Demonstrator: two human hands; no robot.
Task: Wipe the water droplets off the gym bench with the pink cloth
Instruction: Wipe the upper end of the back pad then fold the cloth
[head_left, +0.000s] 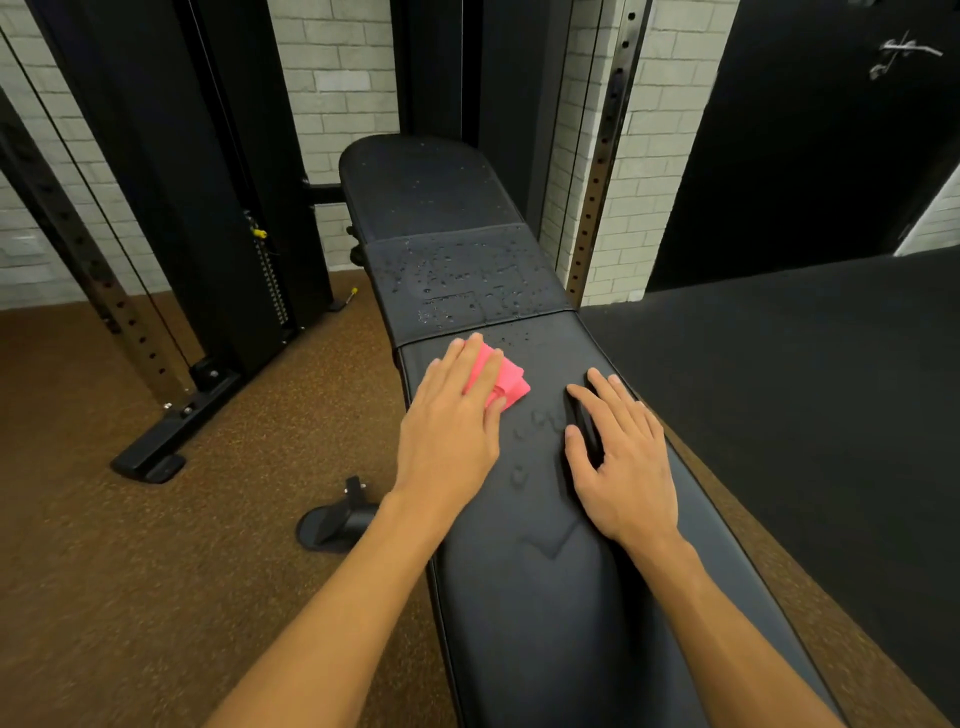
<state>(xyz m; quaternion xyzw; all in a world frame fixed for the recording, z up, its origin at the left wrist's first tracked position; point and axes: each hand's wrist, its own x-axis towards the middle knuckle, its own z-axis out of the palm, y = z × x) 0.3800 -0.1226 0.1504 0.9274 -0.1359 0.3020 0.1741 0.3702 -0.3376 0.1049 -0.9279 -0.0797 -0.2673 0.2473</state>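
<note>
Head camera is looking down a black gym bench running from near to far. The left hand is lying flat, fingers spread open, pressing the folded pink cloth onto the near pad, just short of the seam with the middle pad; the cloth is peeking out to the right of the fingers. The right hand is resting open, palm down, on the right side of the same pad, holding nothing. Water droplets are beading on the middle pad just beyond the cloth, with a few sitting between the hands.
</note>
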